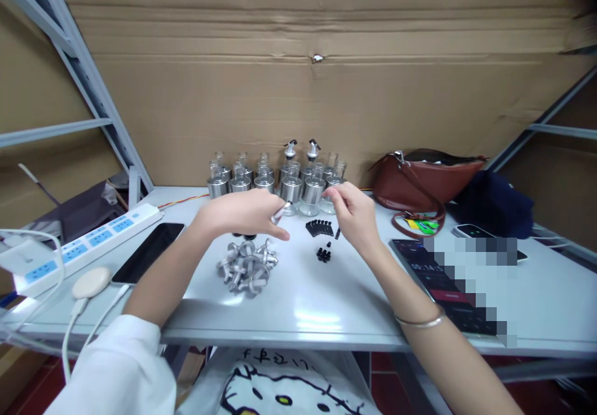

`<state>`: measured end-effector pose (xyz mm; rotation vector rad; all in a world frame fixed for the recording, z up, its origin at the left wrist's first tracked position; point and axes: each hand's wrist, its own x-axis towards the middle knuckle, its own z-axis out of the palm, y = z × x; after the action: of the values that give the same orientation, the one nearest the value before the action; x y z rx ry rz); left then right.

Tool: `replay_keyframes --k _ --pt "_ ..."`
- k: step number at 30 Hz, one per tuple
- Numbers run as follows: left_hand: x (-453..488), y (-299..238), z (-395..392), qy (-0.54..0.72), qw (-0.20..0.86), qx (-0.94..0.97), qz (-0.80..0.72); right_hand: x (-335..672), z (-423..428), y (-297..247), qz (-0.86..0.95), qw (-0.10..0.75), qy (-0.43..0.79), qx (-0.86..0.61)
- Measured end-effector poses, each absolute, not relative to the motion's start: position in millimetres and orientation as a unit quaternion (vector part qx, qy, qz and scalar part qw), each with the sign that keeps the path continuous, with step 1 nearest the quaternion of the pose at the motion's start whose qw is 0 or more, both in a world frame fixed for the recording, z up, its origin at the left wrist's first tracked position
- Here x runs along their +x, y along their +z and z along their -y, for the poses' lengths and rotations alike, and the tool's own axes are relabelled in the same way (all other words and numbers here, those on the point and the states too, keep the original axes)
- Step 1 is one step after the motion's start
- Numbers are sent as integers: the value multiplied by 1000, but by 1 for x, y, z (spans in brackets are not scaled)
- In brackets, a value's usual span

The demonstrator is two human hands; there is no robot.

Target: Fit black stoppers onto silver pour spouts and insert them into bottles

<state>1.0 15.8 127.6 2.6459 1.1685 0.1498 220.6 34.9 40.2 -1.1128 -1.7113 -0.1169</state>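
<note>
My left hand (252, 211) is curled round a silver pourer spout (280, 213), its thumb stretched out below. My right hand (355, 216) is closed, fingertips pinched in front of the bottles; what they hold, if anything, is hidden. A thin black piece (337, 233) shows just under the right hand. Below my left hand lies a heap of silver pourer parts (247, 267). Between the hands, several black flat levers (319, 227) lie fanned in a row, with small black stoppers (323, 254) nearer me. Behind stand glass bottles with steel sleeves (291, 190); two at the back carry pourers (313, 149).
On the left are a power strip (88, 244), a dark phone (149, 253) and a round white charger (92, 282) with cables. To the right lie a brown bag (420, 181), a dark blue cloth (494, 203) and a device showing a timer (438, 278). Cardboard (298, 91) backs the table.
</note>
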Motion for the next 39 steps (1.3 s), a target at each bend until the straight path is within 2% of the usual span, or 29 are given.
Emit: replay_keyframes --k 3,4,6,19,34,39 --pt "-3 136 -20 -35 124 899 -419 230 -55 30 749 320 46 -578" --pt "-3 138 -21 -52 120 897 -421 232 -60 27 744 276 65 -605" --pt "-2 138 -22 -69 113 896 -424 237 -66 22 733 240 83 -631" --pt "6 132 -27 -116 112 890 -427 243 -62 23 725 149 180 -647" --pt "7 130 -31 -121 112 888 -429 243 -65 13 717 92 162 -672" --pt "4 129 -34 -119 115 887 -431 257 -69 20 687 91 111 -712"
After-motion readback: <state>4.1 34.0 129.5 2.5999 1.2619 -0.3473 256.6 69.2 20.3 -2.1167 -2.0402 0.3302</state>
